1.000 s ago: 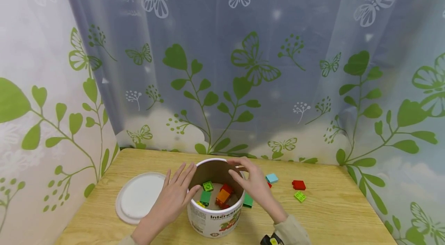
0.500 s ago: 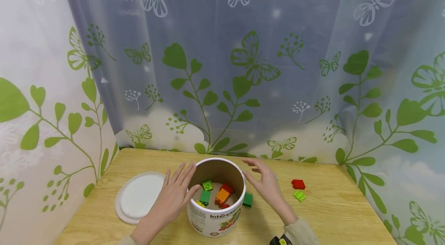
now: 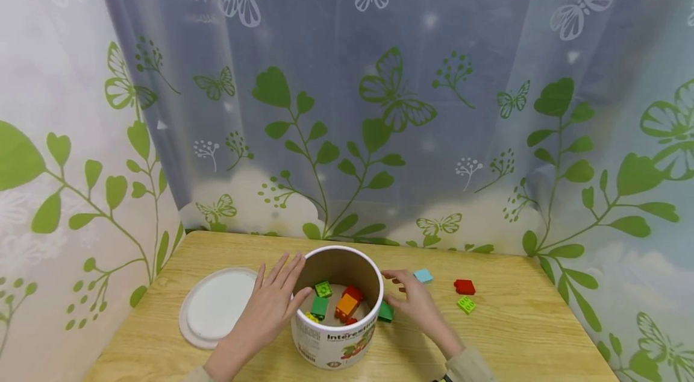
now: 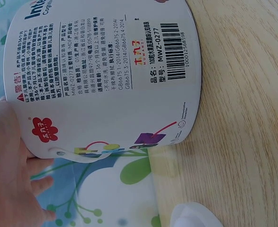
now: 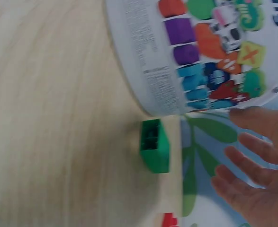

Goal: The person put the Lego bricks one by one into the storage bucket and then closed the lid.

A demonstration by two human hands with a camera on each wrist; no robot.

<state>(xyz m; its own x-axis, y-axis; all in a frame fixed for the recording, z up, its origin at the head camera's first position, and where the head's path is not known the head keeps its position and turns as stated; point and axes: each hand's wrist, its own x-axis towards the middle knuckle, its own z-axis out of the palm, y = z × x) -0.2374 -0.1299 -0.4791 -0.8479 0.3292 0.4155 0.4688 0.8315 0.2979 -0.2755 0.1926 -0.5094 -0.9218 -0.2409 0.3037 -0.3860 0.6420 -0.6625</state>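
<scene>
A round white bucket with printed pictures stands on the table, toy bricks inside. My left hand lies along its left rim with straight fingers and the thumb over the rim; the left wrist view shows this hand at the bucket's upper edge. To the right of the bucket, my right hand is held with loosely bent fingers and nothing in them. A green brick is beneath the right hand's thumb side, beside the bucket; the right wrist view shows this green brick apart from the fingers.
A round white lid lies on the table left of the bucket. Right of the right hand lie a light blue brick, a red brick and a lime green brick. A patterned curtain hangs behind the table.
My right hand has moved from over the bucket's right rim outward, then down beside the green brick. The left hand has stayed at the left rim.
</scene>
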